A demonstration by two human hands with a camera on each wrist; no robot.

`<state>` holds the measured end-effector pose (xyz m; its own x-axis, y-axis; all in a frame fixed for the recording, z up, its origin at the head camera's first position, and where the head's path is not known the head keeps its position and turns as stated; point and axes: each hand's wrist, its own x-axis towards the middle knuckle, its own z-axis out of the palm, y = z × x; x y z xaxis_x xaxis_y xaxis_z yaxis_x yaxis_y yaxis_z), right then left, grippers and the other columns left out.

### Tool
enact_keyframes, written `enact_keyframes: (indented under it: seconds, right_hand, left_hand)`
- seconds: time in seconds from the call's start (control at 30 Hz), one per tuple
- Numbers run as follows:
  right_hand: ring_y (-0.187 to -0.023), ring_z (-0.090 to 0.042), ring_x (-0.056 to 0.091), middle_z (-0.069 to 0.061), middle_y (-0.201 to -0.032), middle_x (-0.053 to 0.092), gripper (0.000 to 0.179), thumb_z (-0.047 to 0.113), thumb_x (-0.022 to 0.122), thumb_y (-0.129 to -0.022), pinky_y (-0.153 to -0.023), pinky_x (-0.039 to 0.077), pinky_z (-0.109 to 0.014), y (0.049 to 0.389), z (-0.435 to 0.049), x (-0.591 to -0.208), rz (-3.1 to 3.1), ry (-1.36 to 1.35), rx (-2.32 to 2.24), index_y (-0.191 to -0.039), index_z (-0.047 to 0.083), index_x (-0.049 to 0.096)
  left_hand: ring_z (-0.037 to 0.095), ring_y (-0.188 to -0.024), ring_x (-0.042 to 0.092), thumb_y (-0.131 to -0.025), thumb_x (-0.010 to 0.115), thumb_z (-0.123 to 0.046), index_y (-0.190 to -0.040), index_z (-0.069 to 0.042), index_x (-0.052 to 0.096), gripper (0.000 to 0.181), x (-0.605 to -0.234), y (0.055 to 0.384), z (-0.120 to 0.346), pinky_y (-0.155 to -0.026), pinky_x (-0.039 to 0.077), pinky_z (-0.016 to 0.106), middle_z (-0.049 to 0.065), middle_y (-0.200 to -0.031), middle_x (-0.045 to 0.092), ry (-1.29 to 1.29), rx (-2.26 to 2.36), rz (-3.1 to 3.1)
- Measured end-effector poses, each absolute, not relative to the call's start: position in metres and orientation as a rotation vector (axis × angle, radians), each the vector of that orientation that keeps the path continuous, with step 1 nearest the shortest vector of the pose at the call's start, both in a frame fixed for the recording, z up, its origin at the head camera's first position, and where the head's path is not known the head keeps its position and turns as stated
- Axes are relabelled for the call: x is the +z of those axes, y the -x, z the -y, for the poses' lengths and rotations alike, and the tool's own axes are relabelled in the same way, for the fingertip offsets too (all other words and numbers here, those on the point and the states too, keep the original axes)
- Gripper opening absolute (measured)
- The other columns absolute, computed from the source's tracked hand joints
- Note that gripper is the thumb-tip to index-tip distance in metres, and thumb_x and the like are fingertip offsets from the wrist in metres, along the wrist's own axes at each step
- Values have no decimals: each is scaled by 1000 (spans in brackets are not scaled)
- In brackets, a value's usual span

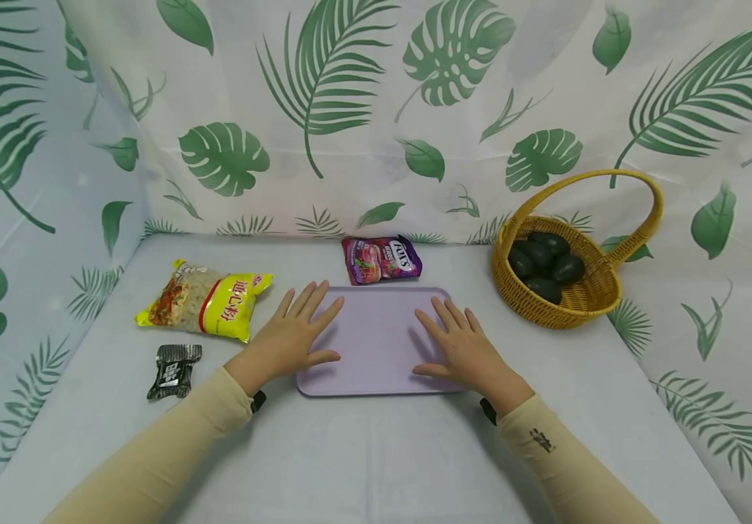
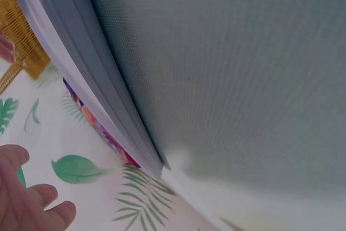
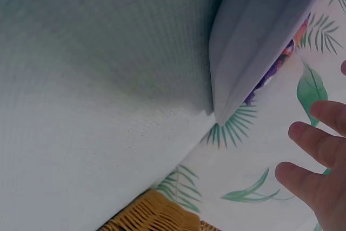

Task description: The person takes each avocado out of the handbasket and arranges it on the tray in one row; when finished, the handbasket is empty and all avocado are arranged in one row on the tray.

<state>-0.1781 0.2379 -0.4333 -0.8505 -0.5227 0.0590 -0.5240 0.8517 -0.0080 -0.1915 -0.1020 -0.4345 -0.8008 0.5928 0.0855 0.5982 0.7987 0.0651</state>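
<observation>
A flat lilac tray (image 1: 376, 342) lies in the middle of the white table in the head view. Over its left side my left hand (image 1: 293, 338) is spread, fingers straight and holding nothing. My right hand (image 1: 461, 346) spreads the same way over the tray's right side. In the left wrist view the left fingers (image 2: 40, 198) show at the lower left beside the tray's edge (image 2: 102, 68). The right wrist view has the right fingers (image 3: 308, 144) at the right, apart from the tray's side (image 3: 248, 41). Whether either hand touches the tray, I cannot tell.
Behind the tray lies a purple Fox's candy bag (image 1: 382, 260). A yellow-ended food bag (image 1: 208, 300) and a small black packet (image 1: 175, 371) lie on the left. At the right stands a wicker basket (image 1: 546, 313) with a tall handle, holding several dark avocado-like fruits (image 1: 549, 255). Leaf-print cloth hangs behind.
</observation>
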Motion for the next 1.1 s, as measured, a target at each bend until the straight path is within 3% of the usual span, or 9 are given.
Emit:
enact_keyframes:
  seconds: [0.4, 0.73, 1.1]
  right_hand:
    - [-146, -44, 23, -22, -159, 26, 99, 68, 69, -77, -115, 22, -68, 178, -249, -432, 2925, -875, -126, -154, 16, 36]
    - [-147, -39, 23, -22, -158, 28, 98, 68, 68, -78, -118, 22, -61, 177, -261, -430, 2869, -921, -212, -151, 8, 42]
    - [-148, -42, 17, -17, -160, 26, 98, 71, 66, -77, -117, 19, -67, 176, -264, -434, 2805, -931, -233, -153, 14, 39]
  left_hand:
    - [37, -151, 7, -89, 55, -66, -158, -21, 25, 88, -427, 190, 103, -122, 4, 59, 16, -165, 8, 1036, -13, 2910]
    - [34, -151, 12, -91, 51, -66, -158, -11, 25, 90, -429, 189, 104, -124, 7, 53, 17, -164, 10, 1101, 84, 2880]
    - [34, -151, 8, -89, 49, -71, -158, -17, 27, 90, -437, 187, 100, -124, 2, 53, 17, -164, 9, 1099, 79, 2881]
